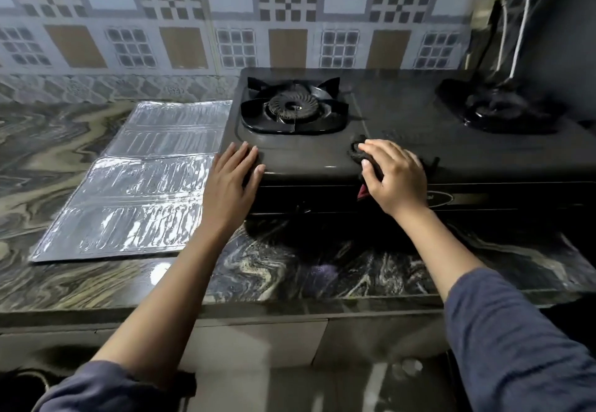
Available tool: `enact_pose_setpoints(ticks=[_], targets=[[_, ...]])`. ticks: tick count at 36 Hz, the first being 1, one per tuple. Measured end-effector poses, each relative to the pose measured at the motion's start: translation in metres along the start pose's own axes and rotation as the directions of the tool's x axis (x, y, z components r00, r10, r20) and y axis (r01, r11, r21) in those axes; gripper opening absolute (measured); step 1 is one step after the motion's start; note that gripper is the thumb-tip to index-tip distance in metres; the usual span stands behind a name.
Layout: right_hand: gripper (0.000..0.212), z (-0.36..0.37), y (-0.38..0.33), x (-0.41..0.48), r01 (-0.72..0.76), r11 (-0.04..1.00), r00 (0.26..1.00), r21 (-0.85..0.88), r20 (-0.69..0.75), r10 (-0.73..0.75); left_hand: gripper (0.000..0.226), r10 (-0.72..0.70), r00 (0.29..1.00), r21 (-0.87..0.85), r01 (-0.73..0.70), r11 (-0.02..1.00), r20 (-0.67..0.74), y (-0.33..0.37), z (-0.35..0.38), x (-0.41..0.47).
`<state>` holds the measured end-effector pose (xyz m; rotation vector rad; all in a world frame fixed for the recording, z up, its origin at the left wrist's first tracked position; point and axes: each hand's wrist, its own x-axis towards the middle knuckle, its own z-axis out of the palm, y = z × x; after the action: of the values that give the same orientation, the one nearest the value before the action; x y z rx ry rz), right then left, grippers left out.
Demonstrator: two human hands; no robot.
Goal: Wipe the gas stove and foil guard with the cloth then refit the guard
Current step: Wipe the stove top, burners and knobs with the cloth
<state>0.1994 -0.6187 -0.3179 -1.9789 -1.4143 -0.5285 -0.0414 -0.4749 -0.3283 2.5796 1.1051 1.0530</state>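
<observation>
A dark two-burner gas stove [403,118] stands on the marbled counter. My right hand [395,176] grips a dark cloth [362,153] and presses it on the stove's front edge between the two burners. A red corner of the cloth hangs below my thumb. My left hand [230,182] lies flat with straight fingers on the stove's front left corner. The silver foil guard [138,186] lies unfolded flat on the counter just left of the stove, apart from both hands.
The left burner [295,107] with its pan support sits behind my left hand; the right burner [496,110] is at the far right. A white cord [521,24] hangs down the tiled wall above it. The marbled counter [48,153] stretches left of the foil.
</observation>
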Motion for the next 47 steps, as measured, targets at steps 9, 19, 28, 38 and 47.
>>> enact_pose_setpoints(ticks=[9,19,28,38,47], targets=[[0.034,-0.023,0.049,-0.001,-0.089,0.996,0.995,0.0,-0.044,0.089,0.038,-0.137,0.989,0.051,0.14,0.989,-0.049,0.027,0.011,0.007],[0.036,-0.046,0.101,-0.007,-0.138,0.99,0.989,-0.025,-0.064,0.136,0.038,-0.157,0.987,0.052,0.158,0.986,-0.027,0.062,0.028,0.014],[0.046,-0.068,0.133,-0.007,-0.146,0.986,0.989,-0.083,-0.005,0.146,0.038,-0.229,0.973,0.055,0.229,0.972,-0.011,0.076,0.031,0.017],[0.044,-0.073,0.148,0.012,-0.172,0.981,0.984,-0.093,-0.068,0.166,0.038,-0.294,0.955,0.077,0.291,0.954,0.029,0.076,0.02,0.018],[0.036,-0.066,0.133,0.027,-0.265,0.964,0.952,0.026,-0.154,0.266,0.025,-0.371,0.928,0.087,0.373,0.924,-0.04,0.061,-0.014,0.017]])
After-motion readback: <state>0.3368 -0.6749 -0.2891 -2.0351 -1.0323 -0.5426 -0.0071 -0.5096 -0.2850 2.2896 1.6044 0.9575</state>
